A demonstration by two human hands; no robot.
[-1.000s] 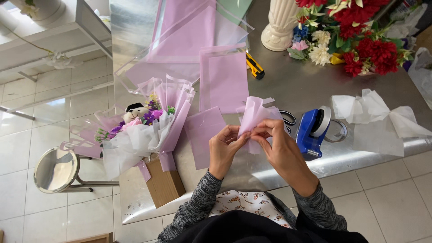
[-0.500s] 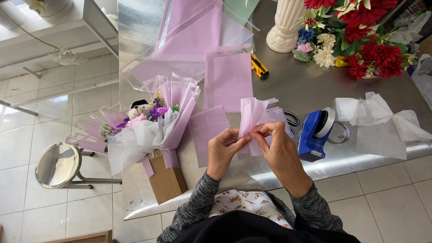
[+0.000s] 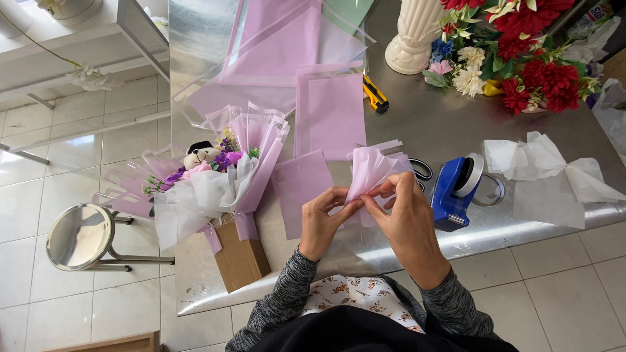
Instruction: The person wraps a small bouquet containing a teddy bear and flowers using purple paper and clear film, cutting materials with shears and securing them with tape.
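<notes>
Both my hands, left (image 3: 321,221) and right (image 3: 405,218), pinched together on the pleated pink tissue-paper fan (image 3: 370,171) | held above the steel worktop's (image 3: 443,124) near edge | I'd keep the folds gathered tight at the base, pleats even.

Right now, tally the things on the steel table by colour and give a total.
Pink: 3 - pleated pink paper pinched in the left hand and right hand, flat pink square, pink sheet
Blue: 1 - tape dispenser
Yellow: 1 - utility knife
White: 2 - vase, tissue bow
Total: 7
</notes>
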